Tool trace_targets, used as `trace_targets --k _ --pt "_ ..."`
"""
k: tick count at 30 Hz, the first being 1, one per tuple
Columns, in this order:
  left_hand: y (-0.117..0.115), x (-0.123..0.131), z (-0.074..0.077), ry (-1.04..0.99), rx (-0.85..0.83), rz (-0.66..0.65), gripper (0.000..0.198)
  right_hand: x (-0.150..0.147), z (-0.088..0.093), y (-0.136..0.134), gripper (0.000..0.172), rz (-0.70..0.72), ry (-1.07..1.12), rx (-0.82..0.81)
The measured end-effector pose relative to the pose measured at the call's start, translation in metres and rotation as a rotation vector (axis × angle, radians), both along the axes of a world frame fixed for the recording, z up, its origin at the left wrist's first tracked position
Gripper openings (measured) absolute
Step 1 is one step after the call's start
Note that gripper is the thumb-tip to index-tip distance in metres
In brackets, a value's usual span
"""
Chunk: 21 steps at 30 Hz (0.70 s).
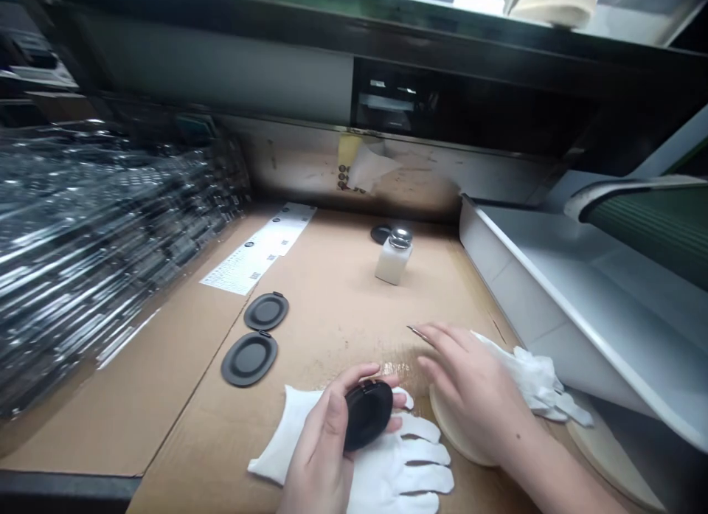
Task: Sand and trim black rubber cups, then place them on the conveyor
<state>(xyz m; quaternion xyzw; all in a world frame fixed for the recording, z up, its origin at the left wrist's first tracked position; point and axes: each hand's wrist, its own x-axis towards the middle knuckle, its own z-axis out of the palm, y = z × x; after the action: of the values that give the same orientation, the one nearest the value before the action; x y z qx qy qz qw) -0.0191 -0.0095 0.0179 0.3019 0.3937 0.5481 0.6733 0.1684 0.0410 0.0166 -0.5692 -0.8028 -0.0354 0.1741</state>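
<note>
1. Black oval piece (368, 414) sits in the person's left hand (324, 444), low in the view and above a white cotton glove (401, 455) lying flat on the cardboard. It is tilted, with its rounded face turned toward the right.
2. The left hand is closed around that piece, with the thumb on the near side and the fingers curling around the far edge.
3. The right hand (476, 385) is curled rather than open, and a slim pointed metal tool (417, 333) pokes out past its fingers. Most of the tool is hidden, so its exact kind is hard to tell.
4. Under the right hand lies a round pale disc (450, 433), touching the heel of the palm. A second pale disc (608, 455) sits further right, partly out of view.
5. A crumpled white cotton glove (534, 377) lies just beside the right hand.
6. Two flat black oval pads (266, 311) (249, 358) rest on the cardboard sheet (326, 307), left of the hands and close together.
7. Farther back stand a white pump dispenser bottle (394, 257) with a metal top and a dark round disc (380, 234) just behind it.
8. Printed label sheets (257, 252) lie toward the back left, beside a tall stack of clear plastic trays (110, 256). A white tray (580, 300) runs along the right.
</note>
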Motion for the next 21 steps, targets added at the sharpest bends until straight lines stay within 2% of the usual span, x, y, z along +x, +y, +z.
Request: trace_targets --k 2,5,7,9,11,14,17,21 --pt "0.0 0.0 0.004 -0.084 -0.116 -0.006 0.044 -0.019 0.013 -0.008 0.03 0.16 0.138 -0.014" --pt "-0.001 -0.002 0.008 -0.128 -0.216 0.042 0.042 -0.049 0.035 -0.019 0.017 0.355 0.244 -0.041" --pt "0.0 -0.006 0.008 -0.169 -0.222 0.084 0.041 -0.065 0.043 -0.015 0.016 0.376 0.25 -0.038" --pt "0.002 -0.012 0.004 -0.219 -0.19 0.069 0.04 -0.075 0.047 0.003 0.018 0.332 0.236 -0.098" --pt "0.006 -0.017 -0.002 -0.192 -0.134 -0.001 0.034 -0.083 0.046 0.03 0.019 0.237 0.206 -0.188" --pt "0.008 -0.022 -0.013 0.074 0.031 -0.14 0.027 -0.099 0.038 0.073 0.019 0.124 0.132 -0.256" --pt "0.005 -0.023 -0.021 0.29 0.207 -0.232 0.029 -0.125 0.025 0.1 0.018 0.14 0.047 -0.349" --pt "0.001 -0.019 -0.026 0.481 0.428 -0.303 0.024 -0.163 0.014 0.111 0.024 0.198 -0.039 -0.436"
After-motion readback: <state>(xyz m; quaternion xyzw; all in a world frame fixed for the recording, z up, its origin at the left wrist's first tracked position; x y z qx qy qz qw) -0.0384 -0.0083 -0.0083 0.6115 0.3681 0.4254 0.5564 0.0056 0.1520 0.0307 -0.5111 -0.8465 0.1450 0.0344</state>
